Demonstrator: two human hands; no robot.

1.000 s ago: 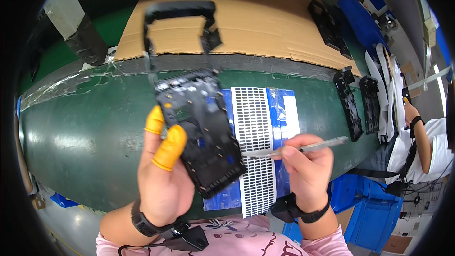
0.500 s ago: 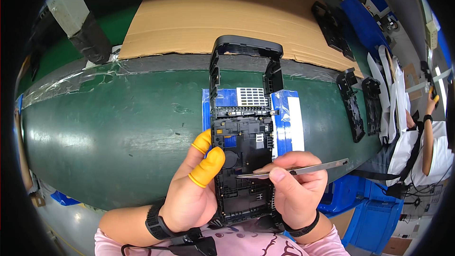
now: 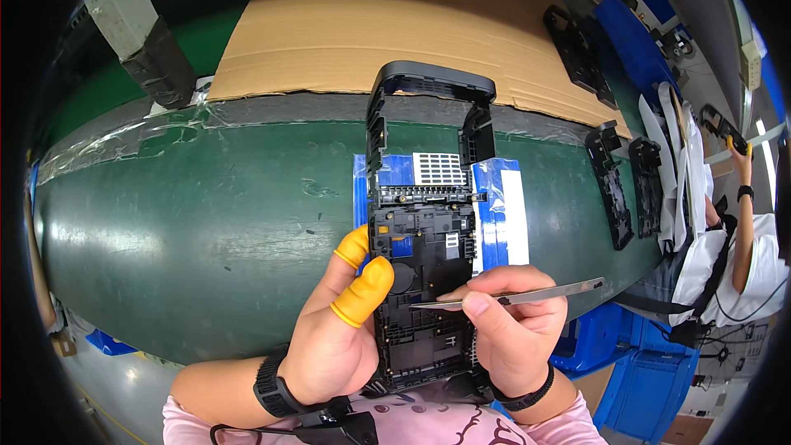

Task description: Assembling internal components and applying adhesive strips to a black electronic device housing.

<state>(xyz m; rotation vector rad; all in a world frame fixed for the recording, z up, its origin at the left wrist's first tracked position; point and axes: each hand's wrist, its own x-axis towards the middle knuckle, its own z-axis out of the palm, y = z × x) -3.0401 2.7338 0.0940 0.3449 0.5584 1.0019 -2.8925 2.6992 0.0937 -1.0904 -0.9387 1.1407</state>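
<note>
Nearest to me, the worker's pink top [image 3: 420, 408] carries a printed drawing, partly covered by the forearms and cut off below. Dark straps circle both wrists. The left hand [image 3: 329, 358] grips the left edge of a long black plastic housing [image 3: 424, 268], thumb in front in a yellow finger cot [image 3: 363, 292]; a second cot shows beyond it, and the other fingers are hidden behind. The right hand [image 3: 515, 321] pinches a slim metal tool [image 3: 548, 290] between thumb and forefinger, its point over the housing's inner face; whether the point touches, I cannot tell. The housing is held upright in the middle, over the near part of the green table [image 3: 206, 222], open frame at its far end. Through that frame shows a bit of white label sheet [image 3: 441, 169] with rows of dark rectangles, too small to make out, over blue plastic [image 3: 498, 214]. Farther right, two slender black parts [image 3: 610, 185] lie side by side. Beyond spreads a brown cardboard sheet [image 3: 371, 25], and far right a co-worker's hand [image 3: 741, 161] holds a dark object [image 3: 723, 128].
</note>
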